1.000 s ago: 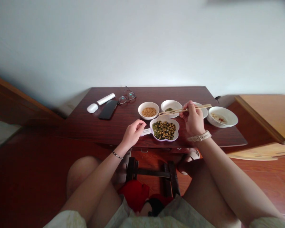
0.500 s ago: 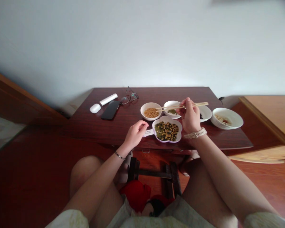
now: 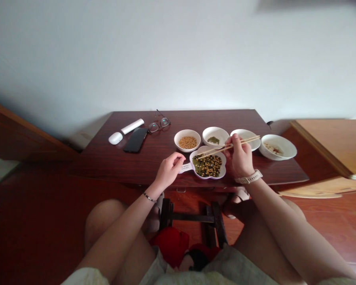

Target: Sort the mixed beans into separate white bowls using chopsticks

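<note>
My right hand [image 3: 240, 156] is closed around a pair of wooden chopsticks [image 3: 225, 146], whose tips reach down over the flower-shaped dish of mixed green and yellow beans [image 3: 208, 166]. My left hand [image 3: 169, 170] rests on the table edge, fingers curled against the dish's small white handle [image 3: 186, 168]. Behind the dish stand a bowl of yellow beans [image 3: 187, 140], a bowl with a few green beans [image 3: 215, 136] and a third small bowl [image 3: 249, 138], partly hidden by my right hand.
A larger white bowl with pale and red bits [image 3: 277, 147] sits at the right. Glasses [image 3: 159, 123], a black phone [image 3: 135, 139], a white mouse [image 3: 115, 138] and a white tube [image 3: 132, 126] lie at the table's back left. A light wooden board [image 3: 329, 146] adjoins on the right.
My right hand has swung the chopstick tips from the yellow-bean bowl back down to the mixed-bean dish. The left hand has stayed by the handle.
</note>
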The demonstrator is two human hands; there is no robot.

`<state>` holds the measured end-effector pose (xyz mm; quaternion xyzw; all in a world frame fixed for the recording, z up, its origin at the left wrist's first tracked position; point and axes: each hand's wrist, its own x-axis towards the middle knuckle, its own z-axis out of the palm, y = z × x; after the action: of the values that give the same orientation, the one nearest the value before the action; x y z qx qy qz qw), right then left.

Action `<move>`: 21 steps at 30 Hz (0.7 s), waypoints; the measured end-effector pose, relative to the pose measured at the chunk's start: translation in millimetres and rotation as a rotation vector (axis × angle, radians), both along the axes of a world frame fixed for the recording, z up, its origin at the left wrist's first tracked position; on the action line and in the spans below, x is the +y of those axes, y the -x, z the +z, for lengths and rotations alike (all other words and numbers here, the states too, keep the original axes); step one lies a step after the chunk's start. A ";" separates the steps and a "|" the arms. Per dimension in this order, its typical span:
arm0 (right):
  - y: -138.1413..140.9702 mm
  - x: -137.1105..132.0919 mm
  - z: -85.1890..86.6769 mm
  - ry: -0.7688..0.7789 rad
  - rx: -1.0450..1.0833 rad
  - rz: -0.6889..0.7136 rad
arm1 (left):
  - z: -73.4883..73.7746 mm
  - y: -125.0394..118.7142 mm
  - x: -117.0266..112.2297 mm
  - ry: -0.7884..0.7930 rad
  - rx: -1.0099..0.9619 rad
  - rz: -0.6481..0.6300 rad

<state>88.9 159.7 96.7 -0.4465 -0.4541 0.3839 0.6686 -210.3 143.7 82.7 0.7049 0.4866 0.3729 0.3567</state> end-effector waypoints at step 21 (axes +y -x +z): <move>-20.8 -10.9 -30.6 0.053 -0.001 -0.052 | 1.5 -3.5 0.5 -0.001 -0.031 -0.025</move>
<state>109.7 148.7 66.1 -0.4759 -0.4326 0.3778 0.6661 -206.8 144.2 84.1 0.7052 0.4720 0.3797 0.3684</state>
